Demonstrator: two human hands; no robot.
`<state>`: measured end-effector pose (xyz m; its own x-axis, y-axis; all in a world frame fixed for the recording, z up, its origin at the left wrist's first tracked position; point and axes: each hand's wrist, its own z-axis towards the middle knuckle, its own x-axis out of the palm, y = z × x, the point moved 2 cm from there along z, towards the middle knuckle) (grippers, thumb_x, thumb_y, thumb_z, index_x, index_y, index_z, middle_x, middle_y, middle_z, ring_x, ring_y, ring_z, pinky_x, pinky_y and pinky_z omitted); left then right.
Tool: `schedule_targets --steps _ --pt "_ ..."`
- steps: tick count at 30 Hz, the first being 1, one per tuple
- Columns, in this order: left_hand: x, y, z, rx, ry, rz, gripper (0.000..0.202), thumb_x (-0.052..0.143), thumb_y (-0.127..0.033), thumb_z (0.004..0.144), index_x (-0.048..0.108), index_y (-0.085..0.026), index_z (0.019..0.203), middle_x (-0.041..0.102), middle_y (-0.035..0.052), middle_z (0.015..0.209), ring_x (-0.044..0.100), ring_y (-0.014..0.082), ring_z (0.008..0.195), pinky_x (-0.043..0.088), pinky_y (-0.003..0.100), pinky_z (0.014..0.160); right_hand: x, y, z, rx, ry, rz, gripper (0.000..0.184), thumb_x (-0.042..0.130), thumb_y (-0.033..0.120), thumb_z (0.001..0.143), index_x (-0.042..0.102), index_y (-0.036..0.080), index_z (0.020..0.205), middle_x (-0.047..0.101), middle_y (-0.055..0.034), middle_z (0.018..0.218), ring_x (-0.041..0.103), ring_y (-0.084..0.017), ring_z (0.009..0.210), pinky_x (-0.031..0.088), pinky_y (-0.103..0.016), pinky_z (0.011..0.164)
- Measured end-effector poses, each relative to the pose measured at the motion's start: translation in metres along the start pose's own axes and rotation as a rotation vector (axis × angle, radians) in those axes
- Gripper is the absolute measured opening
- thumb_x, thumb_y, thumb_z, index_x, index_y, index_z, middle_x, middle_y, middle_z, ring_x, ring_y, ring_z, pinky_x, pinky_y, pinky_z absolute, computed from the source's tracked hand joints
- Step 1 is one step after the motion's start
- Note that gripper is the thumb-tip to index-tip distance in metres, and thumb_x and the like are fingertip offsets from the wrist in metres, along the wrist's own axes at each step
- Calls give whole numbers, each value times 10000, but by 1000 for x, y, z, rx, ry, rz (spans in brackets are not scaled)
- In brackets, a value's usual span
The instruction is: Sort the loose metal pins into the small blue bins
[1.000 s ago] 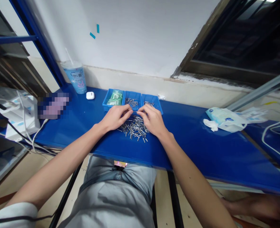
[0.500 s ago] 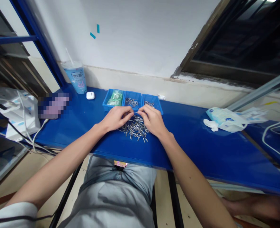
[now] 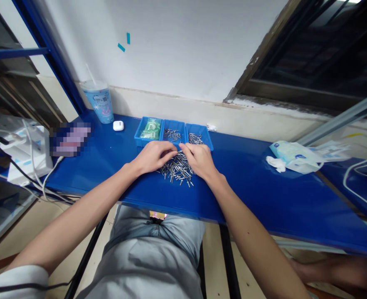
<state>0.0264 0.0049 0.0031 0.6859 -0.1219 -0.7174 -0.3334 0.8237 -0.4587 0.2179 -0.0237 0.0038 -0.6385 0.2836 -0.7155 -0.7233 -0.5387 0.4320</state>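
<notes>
A loose pile of silver rivets (image 3: 177,168), thin pins with thicker ends, lies on the blue table between my hands. My left hand (image 3: 155,157) is at the pile's left side, thumb and fingertips drawn together; what they pinch, if anything, is too small to make out. Across from it, my right hand (image 3: 199,160) has its fingers curled in and its thumb pressed against them, with a thin metal tip showing by the thumb. Just behind stand three blue bins: the left bin (image 3: 137,138) with green-and-clear packets, the middle bin (image 3: 174,123) and right bin (image 3: 203,128) with rivets.
To the left are a patterned cup (image 3: 99,104) with a straw, a white earphone case (image 3: 118,126), a blurred purple item (image 3: 72,139) and a white power strip (image 3: 30,153) with cables. A tissue pack (image 3: 295,155) and crumpled tissue (image 3: 276,163) lie right. Another person's limb shows lower right.
My fingertips, which met over a thin pin, have come slightly apart. The right hand has turned, its fingers curling in, and more of the right bin's rivets show.
</notes>
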Motion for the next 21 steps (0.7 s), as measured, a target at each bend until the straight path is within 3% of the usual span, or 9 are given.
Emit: schedule_targets --steps 21 --pt "-3 1 0 -73 -24 -9 252 552 -361 1010 703 -177 928 660 5 725 560 137 628 400 273 622 -1 1 -1 -60 34 -4 427 441 402 1075 418 235 682 501 14 646 414 -148 605 295 -308 648"
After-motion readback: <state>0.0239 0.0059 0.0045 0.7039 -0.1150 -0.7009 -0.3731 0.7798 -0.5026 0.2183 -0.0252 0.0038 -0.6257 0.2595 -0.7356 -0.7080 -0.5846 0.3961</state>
